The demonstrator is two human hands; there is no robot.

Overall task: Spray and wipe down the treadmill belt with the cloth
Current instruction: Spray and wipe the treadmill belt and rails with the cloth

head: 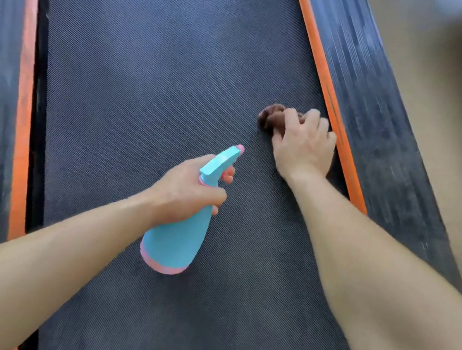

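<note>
Two hands over the dark, finely woven treadmill belt (pixel 157 63).
Nearest, the left hand (pixel 187 187) has its grip closed round the neck of a teal, pink-trimmed spray bottle (pixel 176 239) above the belt's middle. Farther, the right hand (pixel 305 146) clutches a bunched brown cloth (pixel 271 115) at the belt's right edge, beside the orange strip (pixel 326 80).

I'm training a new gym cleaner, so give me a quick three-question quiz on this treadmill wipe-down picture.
1. True or false: the left hand holds the spray bottle.
2. The brown cloth lies on the belt nearest to: A the right orange strip; B the left orange strip; C the belt's middle.
3. Which hand grips the cloth?
Key: 1 true; 2 A; 3 the right hand.
</note>
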